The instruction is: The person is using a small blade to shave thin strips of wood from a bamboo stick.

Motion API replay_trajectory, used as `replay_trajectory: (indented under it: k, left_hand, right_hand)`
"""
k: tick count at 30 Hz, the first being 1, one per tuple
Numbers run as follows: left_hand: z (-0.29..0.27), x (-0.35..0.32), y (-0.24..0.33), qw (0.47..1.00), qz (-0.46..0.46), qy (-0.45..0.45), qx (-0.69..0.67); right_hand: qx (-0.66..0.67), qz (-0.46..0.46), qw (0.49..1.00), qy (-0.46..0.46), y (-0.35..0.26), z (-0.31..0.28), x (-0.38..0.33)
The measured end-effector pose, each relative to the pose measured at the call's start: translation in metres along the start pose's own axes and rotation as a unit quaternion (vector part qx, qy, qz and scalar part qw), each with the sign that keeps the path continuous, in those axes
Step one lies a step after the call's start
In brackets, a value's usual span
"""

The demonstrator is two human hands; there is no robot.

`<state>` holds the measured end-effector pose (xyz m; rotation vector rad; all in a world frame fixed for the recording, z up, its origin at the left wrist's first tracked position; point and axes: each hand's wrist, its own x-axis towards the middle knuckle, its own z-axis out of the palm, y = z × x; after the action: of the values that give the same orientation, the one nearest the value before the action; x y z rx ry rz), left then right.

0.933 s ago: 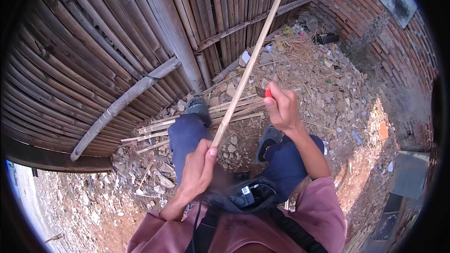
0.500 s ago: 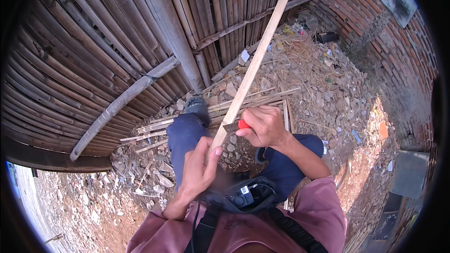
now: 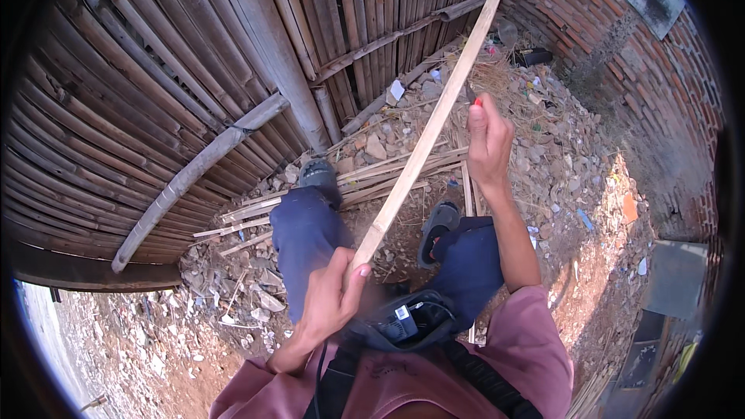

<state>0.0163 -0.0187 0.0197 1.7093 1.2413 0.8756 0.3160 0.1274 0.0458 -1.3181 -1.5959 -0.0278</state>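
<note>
Rubble [image 3: 266, 300] lies below; my left hand [image 3: 326, 299] pinches 1 stick [image 3: 423, 143], my right hand [image 3: 490, 143] clenches a knife [image 3: 478, 101]; a slip could cut me.

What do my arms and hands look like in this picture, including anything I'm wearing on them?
Your left hand and right hand are both ungloved, and I can't see a watch, ring or bracelet on either. Loose, plain dusty-pink sleeves cover your upper arms, leaving the forearms bare. No cable or marking shows on either forearm.
</note>
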Motion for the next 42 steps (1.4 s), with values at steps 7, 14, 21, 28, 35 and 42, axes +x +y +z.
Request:
replay_trajectory:
  k: [7, 14, 21, 28, 35, 42]
  left_hand:
    - [0.005, 0.000, -0.009, 0.997, 0.047, 0.042, 0.053]
    - [-0.002, 0.009, -0.004, 0.993, 0.032, 0.085, 0.076]
    - [-0.007, 0.026, 0.006, 0.992, 0.018, 0.063, 0.107]
    - [0.001, 0.045, 0.025, 0.990, 0.021, 0.057, 0.128]
    - [0.005, 0.060, 0.023, 0.998, -0.019, 0.027, -0.053]
    - [0.001, 0.062, 0.024, 0.997, -0.010, 0.020, -0.080]
  right_hand:
    - [0.314, 0.120, 0.939, -0.075, -0.003, 0.004, -0.027]
    - [0.457, 0.161, 0.848, -0.213, -0.025, 0.020, -0.035]
    - [0.459, 0.216, 0.838, -0.202, -0.021, 0.016, -0.035]
    - [0.380, 0.212, 0.883, -0.175, -0.030, 0.014, -0.036]
    - [0.412, 0.126, 0.883, -0.185, -0.023, 0.009, -0.041]
    - [0.128, -0.151, 0.957, -0.214, -0.035, 0.022, -0.058]
